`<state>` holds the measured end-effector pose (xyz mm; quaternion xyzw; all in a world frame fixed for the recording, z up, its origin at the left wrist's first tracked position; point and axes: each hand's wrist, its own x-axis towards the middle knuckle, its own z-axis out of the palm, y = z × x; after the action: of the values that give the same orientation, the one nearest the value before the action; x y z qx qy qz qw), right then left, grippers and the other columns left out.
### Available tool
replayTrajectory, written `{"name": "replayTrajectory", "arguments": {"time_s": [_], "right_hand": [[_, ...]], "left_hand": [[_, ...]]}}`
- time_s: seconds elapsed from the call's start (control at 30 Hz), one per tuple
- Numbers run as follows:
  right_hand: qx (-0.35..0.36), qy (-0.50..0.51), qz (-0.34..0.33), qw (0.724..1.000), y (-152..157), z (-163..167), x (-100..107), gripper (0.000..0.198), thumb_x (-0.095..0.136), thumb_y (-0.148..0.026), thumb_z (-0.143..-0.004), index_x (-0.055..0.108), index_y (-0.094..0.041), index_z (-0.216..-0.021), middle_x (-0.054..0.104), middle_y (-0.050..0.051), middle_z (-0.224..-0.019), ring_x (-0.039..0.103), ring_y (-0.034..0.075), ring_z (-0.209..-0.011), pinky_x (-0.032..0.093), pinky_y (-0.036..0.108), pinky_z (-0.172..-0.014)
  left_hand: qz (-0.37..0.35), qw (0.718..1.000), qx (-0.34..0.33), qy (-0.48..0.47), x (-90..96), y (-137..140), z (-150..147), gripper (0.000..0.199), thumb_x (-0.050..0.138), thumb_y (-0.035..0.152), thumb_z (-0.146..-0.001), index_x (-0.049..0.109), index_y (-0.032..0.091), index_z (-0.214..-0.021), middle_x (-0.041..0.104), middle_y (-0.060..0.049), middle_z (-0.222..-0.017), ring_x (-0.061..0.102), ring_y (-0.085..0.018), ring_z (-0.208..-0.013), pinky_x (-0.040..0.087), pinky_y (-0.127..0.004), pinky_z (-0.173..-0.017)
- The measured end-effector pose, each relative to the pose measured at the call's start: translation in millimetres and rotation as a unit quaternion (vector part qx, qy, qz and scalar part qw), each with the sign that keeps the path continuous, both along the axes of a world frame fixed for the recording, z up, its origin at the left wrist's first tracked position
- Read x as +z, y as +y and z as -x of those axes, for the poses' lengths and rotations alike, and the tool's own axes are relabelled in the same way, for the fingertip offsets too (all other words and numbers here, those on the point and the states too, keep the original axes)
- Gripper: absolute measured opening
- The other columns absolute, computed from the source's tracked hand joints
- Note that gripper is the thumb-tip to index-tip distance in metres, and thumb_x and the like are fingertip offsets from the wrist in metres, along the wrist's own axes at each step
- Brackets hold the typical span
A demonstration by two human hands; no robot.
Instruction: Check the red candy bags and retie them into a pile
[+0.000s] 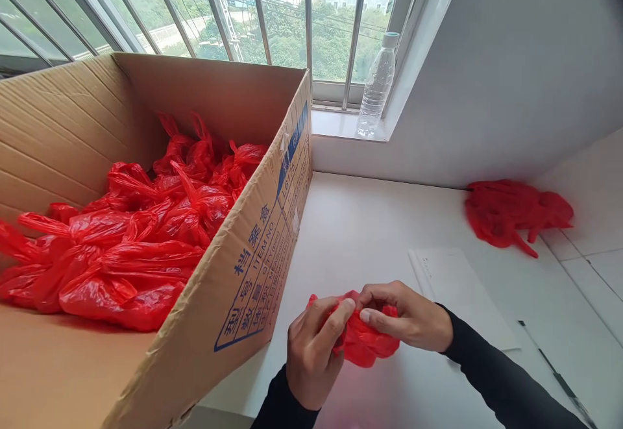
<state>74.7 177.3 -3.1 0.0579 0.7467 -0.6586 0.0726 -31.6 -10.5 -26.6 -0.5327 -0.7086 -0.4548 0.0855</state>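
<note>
Both hands, left [311, 350] and right [411, 317], pinch a red bag [364, 344] between closed fingers [341, 317], just above the bench [370, 221].

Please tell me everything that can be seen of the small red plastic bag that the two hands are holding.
The red plastic bag is thin, glossy, crumpled film, bunched into a small wad. It is held above the white table, near the right side of the cardboard box. The left hand pinches its left side and the right hand its top. Whether it holds anything cannot be told.
</note>
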Motion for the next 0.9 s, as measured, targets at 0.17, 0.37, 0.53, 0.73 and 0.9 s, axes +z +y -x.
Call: {"name": "replayTrajectory", "arguments": {"time_s": [0.17, 0.37, 0.53, 0.73, 0.9], "right_hand": [[-0.084, 0.049, -0.016, 0.995, -1.7, 0.6, 3.2, 0.020, 0.052, -0.040, -0.099, 0.057, -0.020, -0.096, 0.061, 0.003, -0.093, 0.052, 0.014, -0.078, 0.043, 0.029, -0.070], [-0.125, 0.061, 0.039, 0.990, -8.2, -0.7, 1.7, 0.020, 0.050, -0.043, -0.101, 0.052, -0.023, -0.100, 0.058, 0.002, -0.095, 0.052, 0.014, -0.079, 0.045, 0.030, -0.071], [-0.253, 0.036, -0.039, 0.966, 14.5, -18.5, -20.1, 0.024, 0.052, -0.047, -0.100, 0.054, -0.023, -0.096, 0.055, -0.001, -0.089, 0.052, 0.014, -0.080, 0.045, 0.028, -0.074], [-0.322, -0.031, -0.095, 0.941, 33.0, -45.3, -66.2, 0.031, 0.055, -0.053, -0.096, 0.057, -0.022, -0.093, 0.058, 0.001, -0.084, 0.057, 0.017, -0.079, 0.050, 0.030, -0.074], [-0.322, -0.038, -0.079, 0.943, 17.6, -61.9, -92.7, 0.033, 0.061, -0.057, -0.089, 0.061, -0.026, -0.101, 0.067, 0.004, -0.094, 0.068, 0.023, -0.091, 0.059, 0.032, -0.078]], "left_hand": [[0.027, 1.000, -0.004, -0.012, -4.6, -1.7, -0.7, 0.051, 0.040, -0.002, -0.093, 0.056, 0.024, -0.133, 0.067, -0.006, -0.107, 0.065, -0.014, -0.097, 0.053, -0.023, -0.079], [0.065, 0.997, -0.025, -0.013, -4.7, 5.0, -5.4, 0.051, 0.039, 0.010, -0.101, 0.040, 0.021, -0.150, 0.062, -0.010, -0.129, 0.058, -0.018, -0.119, 0.050, -0.031, -0.098], [0.138, 0.990, 0.010, 0.004, -23.4, -19.8, -5.2, 0.053, 0.029, 0.021, -0.105, 0.027, 0.016, -0.157, 0.047, -0.013, -0.152, 0.040, -0.023, -0.142, 0.041, -0.042, -0.115], [0.220, 0.975, 0.010, 0.035, -65.3, -66.7, -12.1, 0.064, 0.038, 0.011, -0.099, 0.021, 0.019, -0.159, 0.044, -0.011, -0.156, 0.039, -0.022, -0.145, 0.047, -0.037, -0.112], [0.266, 0.938, -0.017, -0.223, -54.0, -21.8, -35.9, 0.069, 0.062, 0.024, -0.089, 0.038, 0.026, -0.154, 0.049, -0.013, -0.152, 0.038, -0.040, -0.143, 0.025, -0.065, -0.120]]}}
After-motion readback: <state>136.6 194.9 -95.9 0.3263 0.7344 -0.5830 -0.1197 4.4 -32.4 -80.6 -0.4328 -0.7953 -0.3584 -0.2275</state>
